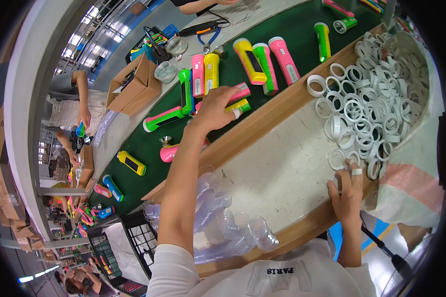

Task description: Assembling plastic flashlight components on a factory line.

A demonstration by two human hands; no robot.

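Note:
My left hand (214,110) reaches over the green belt, its fingers curled round a yellow-and-green flashlight (242,106) whose end sticks out past the thumb. A pink flashlight (240,92) lies close against the same fingers. A white cover sits on one digit. My right hand (347,193) rests at the near edge of a heap of white plastic rings (364,111). Its fingers are spread, with fingertips at the nearest rings and a white band round one finger. Whether a fingertip hooks a ring cannot be told.
Several pink, yellow and green flashlights (248,62) lie along the green belt (302,20). A wood-edged tray (277,183) holds the rings and clear plastic cups (233,230). Beyond stand a cardboard box (134,86) and pliers (208,39). A black crate (119,252) stands left; co-workers are farther off.

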